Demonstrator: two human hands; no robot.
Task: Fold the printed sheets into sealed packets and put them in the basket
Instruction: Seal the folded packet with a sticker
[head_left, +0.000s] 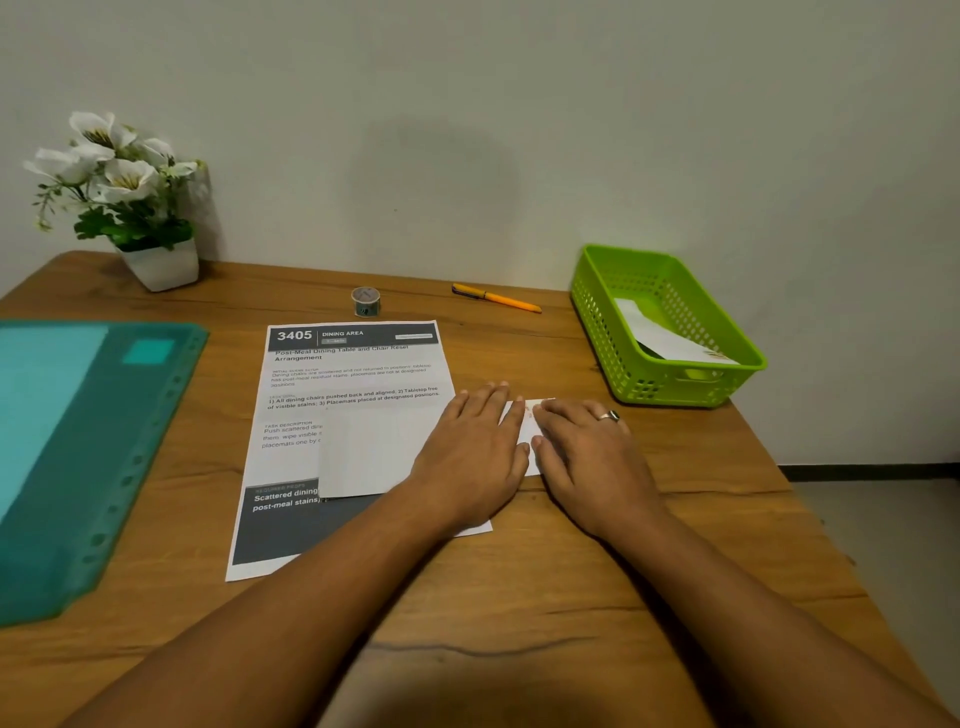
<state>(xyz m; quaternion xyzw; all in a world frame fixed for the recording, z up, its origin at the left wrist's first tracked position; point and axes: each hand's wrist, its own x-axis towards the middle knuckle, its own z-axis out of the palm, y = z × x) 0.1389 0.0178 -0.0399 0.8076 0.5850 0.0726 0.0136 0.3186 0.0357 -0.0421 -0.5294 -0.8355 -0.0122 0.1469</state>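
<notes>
- Head view, centre right of the frame: left hand (470, 447) flat and palm down, fingers straight and close together, pressing on the folded sheet (363, 457).
- Just to its right: right hand (587, 452) also flat, fingers straight and together, resting on the right end of the same sheet; ring (608, 415) on one finger.
- Between the two hands, which nearly meet: only a narrow strip of white paper showing.
- Folded sheet blank side up, lying across the right part of a flat printed sheet (337, 374) headed "3405 DINING AREA"; right end reaching past that sheet onto the wooden table (519, 623).
- Right of the frame, above the hands: green basket (597, 317) close to the wall and apart from both hands, with one white packet (665, 338) lying slanted inside.
- Upper centre: roll of tape (366, 301) standing just beyond the top edge of the printed sheet; orange pen (496, 298) lying further right, between tape and basket.
- Upper left: white pot (161, 265) of white flowers near the wall.
- Left edge: teal plastic folder (78, 441) lying flat on the table, apart from the printed sheet.
</notes>
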